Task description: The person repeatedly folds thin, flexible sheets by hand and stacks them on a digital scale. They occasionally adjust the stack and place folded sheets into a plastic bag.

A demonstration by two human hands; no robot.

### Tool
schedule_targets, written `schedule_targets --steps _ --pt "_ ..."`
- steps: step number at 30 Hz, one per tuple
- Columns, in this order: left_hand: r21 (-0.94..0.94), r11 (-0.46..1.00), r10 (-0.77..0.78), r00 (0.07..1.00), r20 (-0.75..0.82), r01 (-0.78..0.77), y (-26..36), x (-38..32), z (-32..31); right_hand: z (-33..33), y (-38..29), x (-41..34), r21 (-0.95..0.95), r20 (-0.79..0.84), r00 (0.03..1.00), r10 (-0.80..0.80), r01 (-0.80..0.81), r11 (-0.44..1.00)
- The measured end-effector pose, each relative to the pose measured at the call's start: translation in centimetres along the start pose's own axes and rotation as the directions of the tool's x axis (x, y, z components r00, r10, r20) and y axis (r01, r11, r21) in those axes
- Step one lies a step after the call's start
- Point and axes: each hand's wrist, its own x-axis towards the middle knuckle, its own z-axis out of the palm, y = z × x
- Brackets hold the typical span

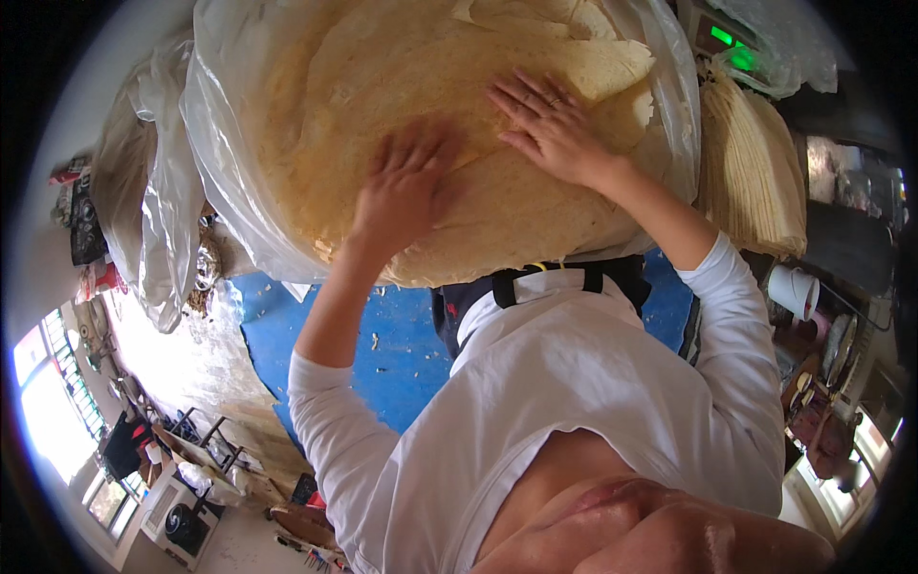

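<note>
A broad pile of thin, pale-brown flatbread sheets (401, 64) lies before me inside an opened clear plastic bag (222, 143). My left hand (405, 183) rests palm down on the top sheet near the pile's middle, its fingers spread and blurred. Farther to the right, my right hand (545, 125) also lies flat on the bread, a ring on one finger. Beyond its fingertips, a loose flap of bread (609, 68) curls up at the pile's upper right. Neither hand grasps anything.
Right of the bag stands a stack of folded flatbreads (753, 165), below a device with a green-lit display (721, 36). A white bucket (792, 290) is lower right. Another plastic bag (161, 215) hangs at left. Crumbs dot the blue sheet (358, 344) beneath.
</note>
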Motion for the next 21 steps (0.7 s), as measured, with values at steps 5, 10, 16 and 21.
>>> schedule_targets --steps 5,10,16,21 --pt "0.166 0.986 -0.003 0.994 -0.105 0.021 -4.2 -4.8 -1.6 0.0 5.1 -3.3 -0.040 -0.114 0.963 0.244 -0.250 0.967" --pt "0.357 0.929 0.105 0.994 -0.005 -0.096 -1.6 -4.9 -4.8 0.2 -0.7 -1.1 0.202 0.041 0.973 0.229 -0.232 0.951" --pt "-0.470 0.883 0.299 0.785 0.543 -0.011 -2.6 -0.7 -11.0 0.2 -13.8 -0.3 0.483 -0.017 0.985 -0.169 0.156 0.862" --pt "-0.733 0.554 0.197 0.794 0.575 0.393 -13.0 8.0 -4.8 -1.3 -12.9 -0.7 0.683 0.124 0.989 -0.081 -0.026 0.730"
